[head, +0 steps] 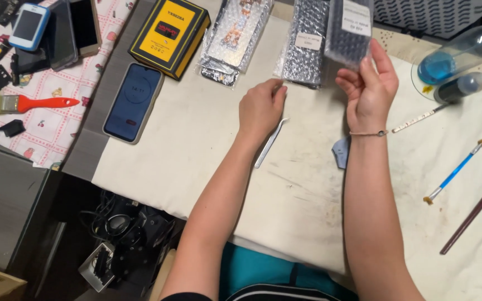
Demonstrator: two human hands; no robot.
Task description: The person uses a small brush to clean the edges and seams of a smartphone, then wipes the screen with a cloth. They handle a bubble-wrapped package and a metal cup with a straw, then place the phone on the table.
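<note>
The right hand [370, 92] grips the lower end of a dark bubble-wrap pouch [350, 28], fingers curled behind and thumb in front, and holds it upright, its long axis running away from the person toward the far table edge; a white rectangular label sits on its upper face. The left hand [261, 108] rests knuckles-up on the cloth, closed on slim metal tweezers [270, 142], though how the fingers pinch them is hidden. Just left of the held pouch lies a second silvery pouch [305, 44] with a small white label, nearer the left hand, then a clear pouch [235, 36], then a yellow-and-black box [169, 34] and a dark phone [134, 101].
</note>
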